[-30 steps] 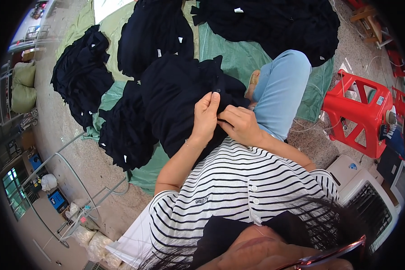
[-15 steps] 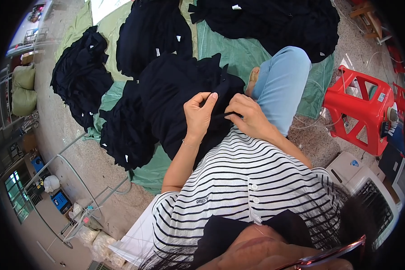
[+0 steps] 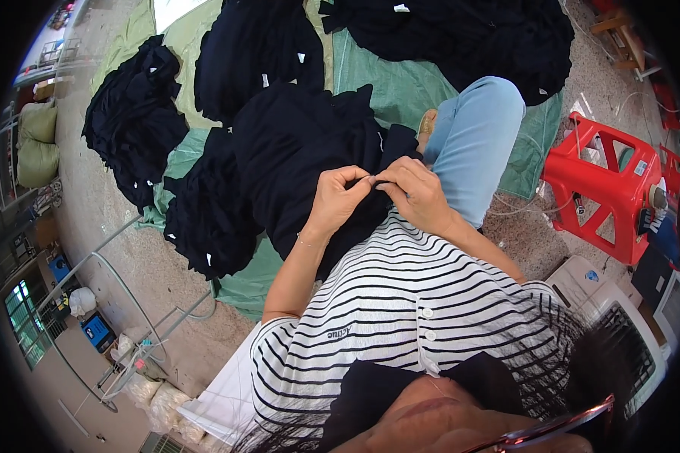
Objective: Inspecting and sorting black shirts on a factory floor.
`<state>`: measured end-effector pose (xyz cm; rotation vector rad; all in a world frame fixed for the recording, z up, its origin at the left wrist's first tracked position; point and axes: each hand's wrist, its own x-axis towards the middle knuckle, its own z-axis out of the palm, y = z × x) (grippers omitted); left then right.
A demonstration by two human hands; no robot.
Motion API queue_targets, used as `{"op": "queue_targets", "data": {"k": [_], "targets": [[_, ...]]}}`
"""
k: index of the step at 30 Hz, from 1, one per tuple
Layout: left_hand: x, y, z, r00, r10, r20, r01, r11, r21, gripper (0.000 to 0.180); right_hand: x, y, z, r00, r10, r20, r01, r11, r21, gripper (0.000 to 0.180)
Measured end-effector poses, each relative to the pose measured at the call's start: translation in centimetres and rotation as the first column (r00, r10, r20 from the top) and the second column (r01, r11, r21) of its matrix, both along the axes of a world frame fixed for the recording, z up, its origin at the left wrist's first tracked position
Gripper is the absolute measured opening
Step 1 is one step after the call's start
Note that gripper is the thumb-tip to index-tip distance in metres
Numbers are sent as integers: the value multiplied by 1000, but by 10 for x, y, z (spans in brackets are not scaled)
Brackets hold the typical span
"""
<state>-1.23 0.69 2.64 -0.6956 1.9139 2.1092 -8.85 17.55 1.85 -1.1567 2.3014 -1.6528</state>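
Note:
A dark navy knit garment (image 3: 302, 143) lies bunched over my lap. At its near right side, my left hand (image 3: 336, 200) and my right hand (image 3: 417, 195) meet fingertip to fingertip. Each pinches thumb against forefinger on a bit of the garment's edge; what exactly sits between the tips is too small to make out. A flap of dark cloth (image 3: 400, 143) sticks up just beyond my right hand, beside my knee in light blue jeans (image 3: 480, 143).
Dark garment heaps with small white tags lie at the left (image 3: 132, 121), the far middle (image 3: 257, 53) and the far right (image 3: 468, 45), on green sheeting (image 3: 385, 79). A red plastic stool (image 3: 604, 185) stands right. Bent metal tubing (image 3: 128, 291) is at the left.
My left hand has moved slightly down and right, its fingertips now meeting those of my right hand. The gap between the two hands has closed.

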Motion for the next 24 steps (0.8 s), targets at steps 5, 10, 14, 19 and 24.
{"op": "queue_targets", "data": {"k": [5, 10, 14, 19, 24], "targets": [[10, 7, -11, 982, -59, -182, 18, 976, -215, 14, 3, 1, -6, 1000, 4, 16, -4, 1000, 12, 22], [9, 10, -5, 940, -194, -280, 59, 902, -428, 15, 3, 3, -11, 995, 7, 97, -7, 1000, -5, 19], [11, 10, -2, 934, -232, -273, 74, 870, -487, 16, 3, 5, -16, 989, 22, 144, -19, 1000, -24, 18], [14, 13, -2, 934, -231, -275, 66, 863, -502, 14, 3, 5, -15, 965, 36, 259, -31, 999, -23, 15], [15, 15, -1, 934, -218, -283, 35, 844, -535, 9, 4, 6, -22, 859, 55, 509, -38, 998, -45, 3]]}}
